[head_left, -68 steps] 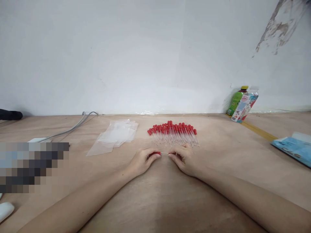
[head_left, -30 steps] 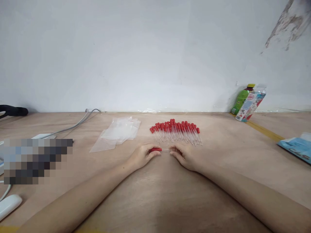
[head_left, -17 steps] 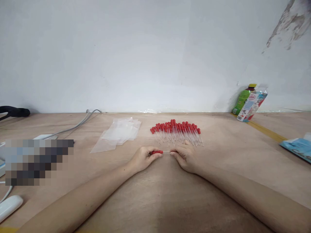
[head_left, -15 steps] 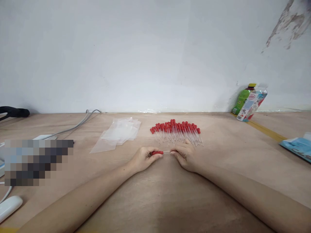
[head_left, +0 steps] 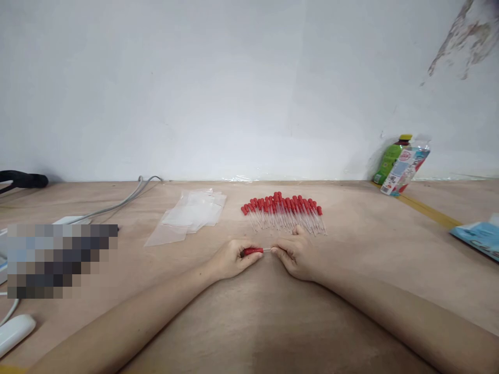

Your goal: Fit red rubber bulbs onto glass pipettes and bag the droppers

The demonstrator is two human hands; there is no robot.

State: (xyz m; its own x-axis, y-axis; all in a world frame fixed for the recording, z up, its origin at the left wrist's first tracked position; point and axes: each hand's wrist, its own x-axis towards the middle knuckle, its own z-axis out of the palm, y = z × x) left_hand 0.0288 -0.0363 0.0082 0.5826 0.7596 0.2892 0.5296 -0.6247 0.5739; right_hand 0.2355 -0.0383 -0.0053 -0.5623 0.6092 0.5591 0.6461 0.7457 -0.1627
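Between my two hands, low over the wooden table, lies a dropper with a red rubber bulb (head_left: 253,251) and a thin clear tube. My left hand (head_left: 234,258) is closed on the red bulb. The fingertips of my right hand (head_left: 293,255) pinch the clear tube, whose far end is hidden in them. Just beyond my right hand, a fanned pile of several red-capped droppers (head_left: 283,208) lies with bulbs toward the wall and tubes toward me. Left of the pile is an overlapping stack of clear plastic bags (head_left: 197,210).
Two bottles, one green (head_left: 390,158) and one labelled (head_left: 405,169), lean at the back right. A blue packet (head_left: 477,236) lies at the right edge. Grey cables (head_left: 117,205), a blurred object and a white device (head_left: 17,332) occupy the left.
Both hands have come slightly nearer to me and closer together. Less clear tube shows between them, and the right fingertips are nearer to the red bulb.
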